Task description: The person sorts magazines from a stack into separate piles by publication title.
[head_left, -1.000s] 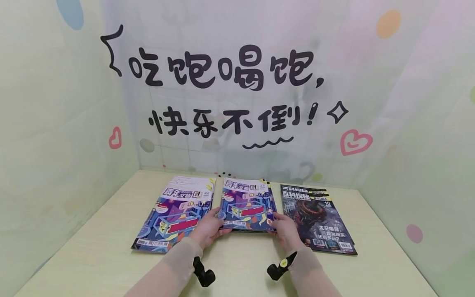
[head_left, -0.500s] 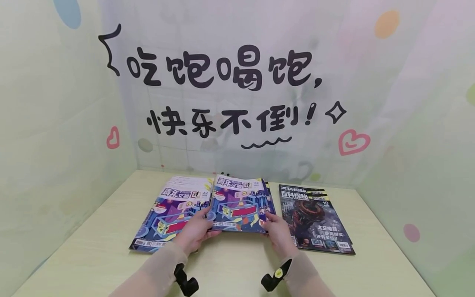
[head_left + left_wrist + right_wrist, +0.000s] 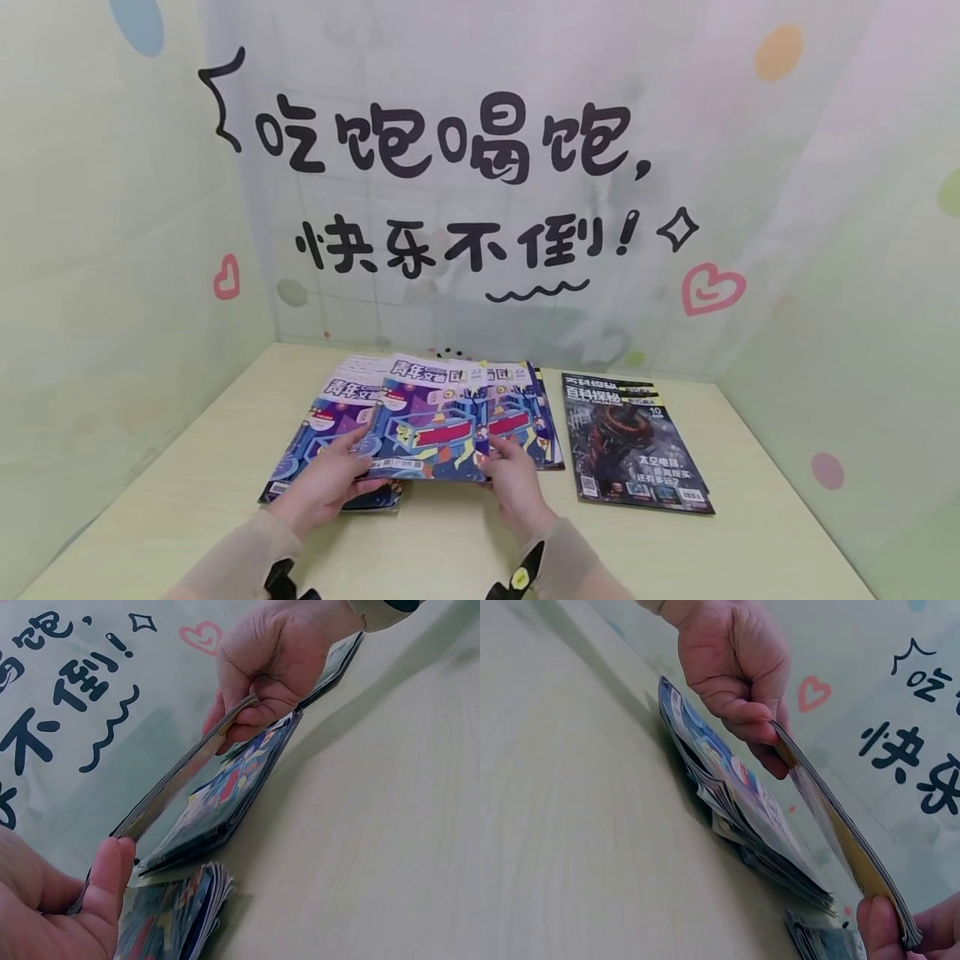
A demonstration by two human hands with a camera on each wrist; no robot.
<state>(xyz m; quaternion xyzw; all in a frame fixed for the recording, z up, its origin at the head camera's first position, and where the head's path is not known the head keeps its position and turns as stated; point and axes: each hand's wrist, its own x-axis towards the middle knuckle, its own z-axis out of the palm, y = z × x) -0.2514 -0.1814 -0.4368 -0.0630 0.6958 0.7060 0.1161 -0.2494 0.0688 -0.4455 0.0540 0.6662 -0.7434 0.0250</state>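
Observation:
Both hands carry one purple magazine raised above the table, between the left and middle piles. My left hand pinches its left lower edge, and my right hand pinches the right lower edge. Seen edge-on, the magazine hangs apart from the piles in the left wrist view; in the right wrist view its thin spread of pages bows slightly. Below it to the left lies a pile of similar purple magazines, partly covered. The middle pile, topped by the same cover, is partly hidden behind it.
A pile of dark magazines lies at the right of the pale wooden table. Behind stands a fabric backdrop with large black characters, and similar printed cloth walls close in both sides.
The top magazine has been lifted off the middle pile and has moved left with both hands, uncovering another purple magazine there. It now overlaps the left pile in the head view.

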